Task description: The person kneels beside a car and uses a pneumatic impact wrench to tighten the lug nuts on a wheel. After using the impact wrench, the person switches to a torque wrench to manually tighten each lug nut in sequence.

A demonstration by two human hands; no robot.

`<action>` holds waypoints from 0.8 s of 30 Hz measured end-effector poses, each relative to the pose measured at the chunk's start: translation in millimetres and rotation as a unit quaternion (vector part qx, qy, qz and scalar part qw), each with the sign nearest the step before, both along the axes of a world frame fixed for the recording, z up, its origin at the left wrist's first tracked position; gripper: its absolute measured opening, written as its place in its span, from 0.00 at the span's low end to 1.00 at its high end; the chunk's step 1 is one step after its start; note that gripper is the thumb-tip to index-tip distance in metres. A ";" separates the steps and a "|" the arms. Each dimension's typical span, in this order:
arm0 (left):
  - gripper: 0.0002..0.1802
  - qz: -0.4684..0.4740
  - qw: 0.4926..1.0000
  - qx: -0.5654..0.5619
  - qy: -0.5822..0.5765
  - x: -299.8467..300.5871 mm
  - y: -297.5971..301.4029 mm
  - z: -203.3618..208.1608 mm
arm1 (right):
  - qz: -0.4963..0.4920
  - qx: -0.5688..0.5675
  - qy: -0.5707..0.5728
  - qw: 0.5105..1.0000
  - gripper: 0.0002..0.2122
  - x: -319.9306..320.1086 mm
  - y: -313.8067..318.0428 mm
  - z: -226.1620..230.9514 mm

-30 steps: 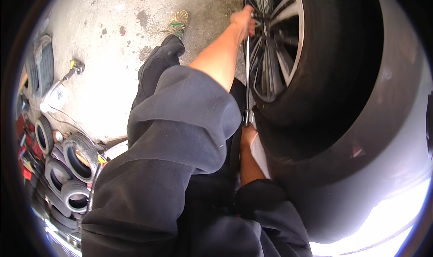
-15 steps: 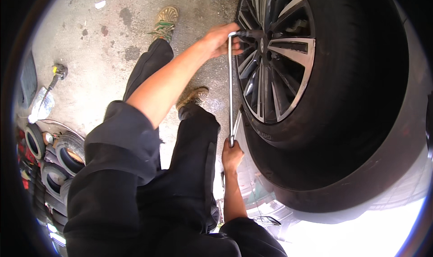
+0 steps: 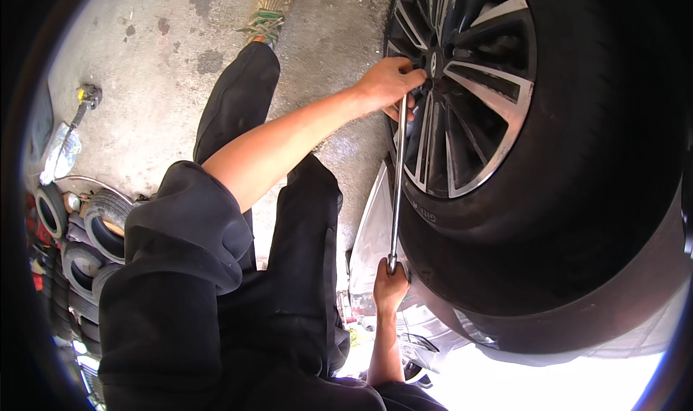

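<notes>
A long chrome socket wrench spans between my two hands, close alongside a car wheel with a black and silver multi-spoke rim. My left hand is closed about the wrench's head end near the hub, covering the head and socket. Whether the socket sits on a bolt is hidden by those fingers. Lower down, my right hand grips the far end of the handle. The black tyre surrounds the rim under the dark wheel arch.
Grey car bodywork curves round the wheel on the right. My shoe stands on the stained concrete floor. Several used tyres are stacked at the left, below a yellow and black tool and a plastic bag.
My left hand has shifted over the wrench head, which showed before with its dark socket piece. The wheel and both hands now appear farther right, and my right hand lower with the handle.
</notes>
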State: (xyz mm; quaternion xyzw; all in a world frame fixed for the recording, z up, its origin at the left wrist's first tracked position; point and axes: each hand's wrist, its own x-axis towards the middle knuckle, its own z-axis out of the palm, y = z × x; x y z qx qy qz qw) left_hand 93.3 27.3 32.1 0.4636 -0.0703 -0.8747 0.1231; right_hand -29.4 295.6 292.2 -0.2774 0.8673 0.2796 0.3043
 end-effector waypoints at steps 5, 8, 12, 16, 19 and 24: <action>0.32 -0.027 0.999 0.012 0.044 0.1 0.7 -22.0 | -0.020 0.004 -0.220 0.975 0.21 -18.3 -4.3 57.1; 0.24 -0.022 1.000 -0.002 0.017 1.4 -3.1 -17.7 | -0.113 0.036 -0.169 0.979 0.18 -7.8 -25.8 54.2; 0.20 0.003 1.000 -0.014 0.003 -9.7 2.4 -20.0 | -0.142 -0.060 -0.171 0.973 0.12 -28.2 63.1 -27.8; 0.18 0.059 0.998 0.000 -0.038 -24.6 10.3 -21.1 | -0.406 -0.009 -0.264 0.875 0.09 -55.0 110.5 -69.3; 0.14 0.099 0.992 -0.023 -0.076 -31.0 24.6 -39.3 | -0.280 -0.020 -0.253 0.926 0.11 -50.1 92.7 -67.1; 0.16 0.192 0.962 -0.023 -0.194 -53.4 31.9 -34.0 | -0.012 0.048 -0.131 0.990 0.15 -49.9 98.0 -74.4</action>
